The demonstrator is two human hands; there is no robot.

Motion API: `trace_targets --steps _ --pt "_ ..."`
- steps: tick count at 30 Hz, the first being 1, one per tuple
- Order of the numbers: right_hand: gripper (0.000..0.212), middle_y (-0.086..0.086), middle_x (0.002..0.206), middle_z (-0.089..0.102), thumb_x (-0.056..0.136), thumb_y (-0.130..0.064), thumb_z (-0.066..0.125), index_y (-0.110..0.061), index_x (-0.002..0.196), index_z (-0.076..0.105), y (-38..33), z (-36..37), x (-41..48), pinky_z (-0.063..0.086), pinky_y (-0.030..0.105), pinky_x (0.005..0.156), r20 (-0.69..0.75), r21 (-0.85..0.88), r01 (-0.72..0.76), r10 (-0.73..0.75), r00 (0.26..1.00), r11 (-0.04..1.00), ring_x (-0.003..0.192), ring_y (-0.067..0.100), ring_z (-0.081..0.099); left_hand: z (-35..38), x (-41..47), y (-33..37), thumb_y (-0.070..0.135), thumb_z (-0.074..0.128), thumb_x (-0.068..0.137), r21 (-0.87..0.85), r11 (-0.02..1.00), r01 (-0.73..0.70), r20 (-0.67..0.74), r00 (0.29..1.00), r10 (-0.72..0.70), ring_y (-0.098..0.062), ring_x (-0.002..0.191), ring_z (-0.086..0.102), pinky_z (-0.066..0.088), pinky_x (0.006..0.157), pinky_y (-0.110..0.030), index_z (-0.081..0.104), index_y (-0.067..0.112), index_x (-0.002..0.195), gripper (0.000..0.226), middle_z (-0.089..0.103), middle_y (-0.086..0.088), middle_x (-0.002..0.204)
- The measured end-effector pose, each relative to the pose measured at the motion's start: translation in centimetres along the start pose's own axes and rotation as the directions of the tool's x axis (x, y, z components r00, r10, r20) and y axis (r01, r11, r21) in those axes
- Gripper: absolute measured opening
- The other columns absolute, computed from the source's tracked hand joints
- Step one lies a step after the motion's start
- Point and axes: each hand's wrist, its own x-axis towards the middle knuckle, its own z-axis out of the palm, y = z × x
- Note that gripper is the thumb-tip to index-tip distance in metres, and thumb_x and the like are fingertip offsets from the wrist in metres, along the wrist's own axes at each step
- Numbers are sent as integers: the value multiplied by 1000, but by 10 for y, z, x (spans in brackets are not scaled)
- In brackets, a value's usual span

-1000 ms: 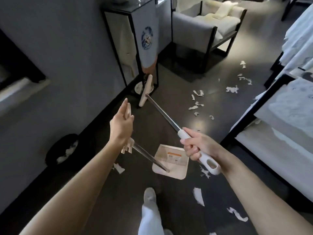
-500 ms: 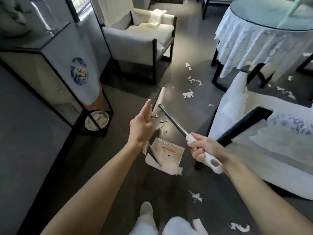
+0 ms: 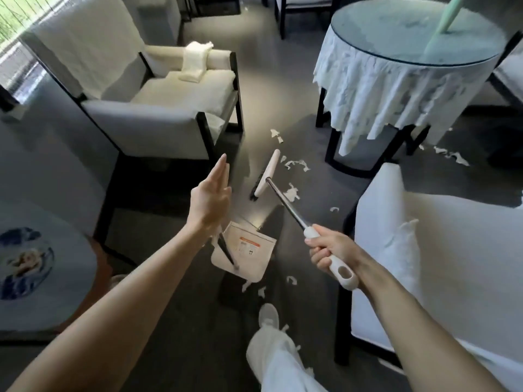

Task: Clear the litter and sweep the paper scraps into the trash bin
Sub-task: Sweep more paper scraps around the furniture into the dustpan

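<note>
The right hand (image 3: 331, 250) is clamped round the white plastic grip of a broom (image 3: 285, 203), fingers curled under it and thumb on top. The broom's bare metal shaft slants forward and down to a cream brush head with dark bristles (image 3: 266, 176), which sits on the dark grey floor (image 3: 181, 321) ahead of the person.

The left hand (image 3: 210, 198) is raised to the left of the shaft with its fingers straight and pressed together, wrapped round nothing that shows. Just under its wrist begins the dark handle of a cream flat dustpan with an orange-and-white label (image 3: 250, 250) – how the handle meets the hand is hidden. The pan lies low between the two forearms, tilted, above its own shadow.

Torn white paper scraps (image 3: 295, 164) lie scattered beside and beyond the brush head, more lie just below the dustpan's near edge, and another cluster lies under the far table – all loose on the floor.

A grey upholstered armchair with a black frame (image 3: 147, 120) stands at left with a folded white towel (image 3: 195, 62) over its far arm. A round glass-topped table draped in a ragged white cloth (image 3: 396, 80) stands at upper right, a white cushioned seat (image 3: 438, 250) at right. A leg in white trousers with a white shoe (image 3: 268, 314) steps forward at the bottom
</note>
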Motion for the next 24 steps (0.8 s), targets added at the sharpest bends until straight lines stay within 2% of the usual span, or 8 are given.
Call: trace_targets --steps 3,7,10,14,16,18,20,24 --pt "47 0 53 36 99 2 40 -22 139 35 -81 8 53 29 10 28 -27 21 -5 6 1000 1000 32 1 35 8 100 24 0 50 92 56 997 -46 -37 998 48 -11 109 64 56 86 -33 36 34 148 67 49 13 142" --pt "40 0 53 35 99 2 40 -24 129 38 -173 13 113 29 11 28 -24 15 6 -6 1000 1000 31 1 34 27 213 47 1 50 91 55 998 -37 -26 999 38 -33 118 58 50 98 -47 38 35 147 66 52 12 141" --pt "41 0 58 33 98 4 41 -28 122 32 -243 12 167 28 12 26 -41 51 -10 12 999 999 31 2 33 47 299 60 2 48 93 47 998 -44 -12 999 45 -34 120 55 47 101 -51 37 34 147 64 54 9 140" --pt "35 0 55 33 98 4 41 -29 105 40 -337 11 254 27 13 25 -47 46 -12 14 999 999 30 2 33 76 431 63 8 47 98 -21 997 -73 25 997 73 -35 120 55 48 99 -51 36 32 148 57 50 6 144" --pt "42 0 50 35 98 4 41 -30 123 36 -387 12 299 28 12 26 -66 50 -7 10 998 999 30 2 33 90 501 62 13 48 99 -31 996 -78 33 996 79 -20 91 70 60 77 -37 36 34 148 54 55 -4 141" --pt "40 0 48 36 98 4 41 -27 123 38 -440 14 342 28 13 26 -63 66 -12 16 998 998 30 2 33 102 571 63 16 48 100 -71 995 -71 47 996 75 -1 47 54 49 43 -20 38 35 147 52 56 -12 138" --pt "31 -1 47 37 98 4 42 -23 115 42 -494 17 380 28 12 26 -45 47 5 -3 999 999 30 2 34 113 638 70 14 47 100 -85 995 -53 55 997 58 1 40 43 40 39 -16 38 35 147 53 54 -12 139" --pt "60 -1 44 39 97 4 42 -27 145 25 -586 16 446 30 13 27 -87 104 57 -48 995 993 30 2 35 141 755 89 11 48 97 -30 998 -59 59 996 61 1 38 42 39 37 -16 36 37 148 58 56 -17 136"
